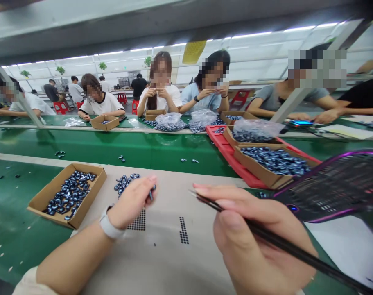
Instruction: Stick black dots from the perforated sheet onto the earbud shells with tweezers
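My left hand (127,203), a pale band on its wrist, is closed around a dark blue earbud (152,193) at its fingertips. The fingers hide part of the earbud. A pair of black tweezers (284,244) is pinched in my right hand (250,233), the tips pointing left toward the earbud but apart from it. Beneath the hands lies a grey-beige mat (161,262). On it are small black dots (184,230) in rows and a second block of dots (139,221) partly behind my left hand. A loose pile of earbuds (125,183) sits just beyond that hand.
At left stands a cardboard box (92,192) of earbuds. A red tray (226,153) with a filled cardboard box (263,174) is at back right. A dark, purple-rimmed mesh device (336,184) stands at right, near white paper (349,246). Several co-workers sit across the green belt (149,148).
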`<state>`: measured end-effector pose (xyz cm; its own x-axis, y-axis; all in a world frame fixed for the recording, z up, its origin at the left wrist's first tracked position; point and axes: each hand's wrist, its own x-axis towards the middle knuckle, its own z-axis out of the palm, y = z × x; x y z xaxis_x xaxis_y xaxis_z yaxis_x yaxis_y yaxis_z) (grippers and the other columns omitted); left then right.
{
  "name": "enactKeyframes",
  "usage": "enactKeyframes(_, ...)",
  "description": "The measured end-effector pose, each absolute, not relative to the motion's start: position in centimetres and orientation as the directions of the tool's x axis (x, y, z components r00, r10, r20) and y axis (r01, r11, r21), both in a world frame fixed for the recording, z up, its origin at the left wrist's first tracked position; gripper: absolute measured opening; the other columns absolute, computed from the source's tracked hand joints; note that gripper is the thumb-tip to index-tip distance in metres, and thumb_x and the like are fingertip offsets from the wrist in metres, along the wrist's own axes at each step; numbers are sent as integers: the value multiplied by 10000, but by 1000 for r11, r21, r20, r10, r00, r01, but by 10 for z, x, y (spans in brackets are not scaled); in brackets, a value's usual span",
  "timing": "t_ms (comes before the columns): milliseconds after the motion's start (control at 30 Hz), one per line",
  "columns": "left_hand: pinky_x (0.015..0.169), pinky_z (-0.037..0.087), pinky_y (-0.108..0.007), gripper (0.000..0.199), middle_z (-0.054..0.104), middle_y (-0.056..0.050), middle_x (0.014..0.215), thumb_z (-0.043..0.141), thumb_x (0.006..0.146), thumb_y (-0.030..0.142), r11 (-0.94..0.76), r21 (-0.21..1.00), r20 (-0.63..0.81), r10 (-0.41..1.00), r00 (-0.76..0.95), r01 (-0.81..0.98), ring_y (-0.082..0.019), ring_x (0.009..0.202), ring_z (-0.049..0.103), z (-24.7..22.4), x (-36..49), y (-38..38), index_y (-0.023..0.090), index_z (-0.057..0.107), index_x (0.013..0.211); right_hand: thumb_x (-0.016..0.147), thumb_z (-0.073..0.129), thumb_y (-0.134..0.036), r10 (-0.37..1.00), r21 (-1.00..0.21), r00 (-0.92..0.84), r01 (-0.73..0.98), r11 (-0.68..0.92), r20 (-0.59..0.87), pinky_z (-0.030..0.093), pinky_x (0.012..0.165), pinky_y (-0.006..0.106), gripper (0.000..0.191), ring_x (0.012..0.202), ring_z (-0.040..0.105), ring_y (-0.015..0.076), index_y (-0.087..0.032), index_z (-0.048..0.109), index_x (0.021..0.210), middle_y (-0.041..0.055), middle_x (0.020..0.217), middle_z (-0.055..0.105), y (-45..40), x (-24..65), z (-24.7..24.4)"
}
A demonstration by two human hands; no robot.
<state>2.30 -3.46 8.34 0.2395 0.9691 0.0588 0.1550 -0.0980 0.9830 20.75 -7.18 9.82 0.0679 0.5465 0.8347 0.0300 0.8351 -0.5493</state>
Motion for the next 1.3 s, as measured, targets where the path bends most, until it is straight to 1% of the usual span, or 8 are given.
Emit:
enactKeyframes(67, 625, 392, -266, 418, 494, -4, 646, 291, 982, 441, -185, 625, 159, 981, 108, 758, -161, 637, 506, 67, 2, -12, 212, 426, 660, 864, 618, -65, 553, -566, 156, 46, 823, 818, 599, 858, 374, 232, 938, 724, 204, -242, 678, 1001, 22, 986, 752, -65, 208, 96)
enactKeyframes(233, 758, 449, -365, 180, 606, -83, 768, 552, 845, 266, -104, 363, 57, 994, 89, 926, -271, 786, 611, 30, -46, 18, 191, 572, 682, 873, 640, -224, 738, -702, 16, 325, 634, 675, 584, 713, 303, 42, 791, 727, 189, -224, 674, 849, 25, 851, 759, -46, 223, 67)
enactKeyframes(300, 801, 466, -387, 133, 630, -101, 849, 553, 847, 247, -121, 312, 35, 993, 116, 942, -286, 841, 629, 26, -48, 23, 175, 642, 780, 882, 616, -315, 848, -767, -32, 410, 494, 529, 561, 675, 312, 140, 762, 713, 205, -208, 683, 820, 44, 819, 754, -40, 235, 44)
enactKeyframes(433, 904, 475, -367, 214, 638, -101, 993, 480, 932, 234, -258, 290, 45, 966, 256, 922, -250, 980, 626, 28, -3, 55, 165, 683, 940, 890, 561, -418, 968, -904, 46, 371, 214, 248, 511, 745, 350, 262, 818, 666, 230, -187, 656, 811, 72, 826, 719, -32, 252, 0)
enactKeyframes(533, 930, 494, -337, 202, 645, -85, 1099, 553, 929, 203, -375, 308, 48, 924, 379, 874, -203, 1015, 628, 22, 63, 101, 164, 660, 1096, 869, 555, -396, 987, -936, 22, 321, 145, 161, 472, 667, 314, 242, 708, 611, 196, -188, 618, 763, 39, 729, 661, -26, 254, -18)
enactKeyframes(667, 926, 525, -466, 352, 583, -110, 1284, 595, 947, 296, -458, 298, 68, 886, 460, 838, -250, 1099, 606, 2, 144, 160, 175, 558, 1276, 818, 567, -308, 994, -955, -48, 278, 105, 96, 426, 601, 272, 170, 622, 550, 158, -190, 579, 696, 2, 642, 598, -21, 249, -29)
enactKeyframes(1033, 897, 547, -455, 334, 601, -106, 1254, 596, 949, 318, -610, 205, 1, 782, 623, 766, -241, 1065, 623, -23, 214, 229, 174, 577, 1249, 786, 560, -271, 997, -979, -50, 201, -39, -51, 382, 602, 255, 110, 632, 503, 145, -201, 551, 702, -9, 653, 556, -13, 238, -48)
enactKeyframes(1300, 873, 556, -444, 328, 604, -105, 1240, 599, 947, 325, -582, 122, -82, 801, 592, 804, -237, 1042, 630, -21, 224, 217, 163, 582, 1232, 794, 532, -365, 993, -979, -97, 201, -47, -68, 367, 636, 284, 186, 660, 489, 166, -202, 553, 708, 2, 667, 542, -12, 245, -45)
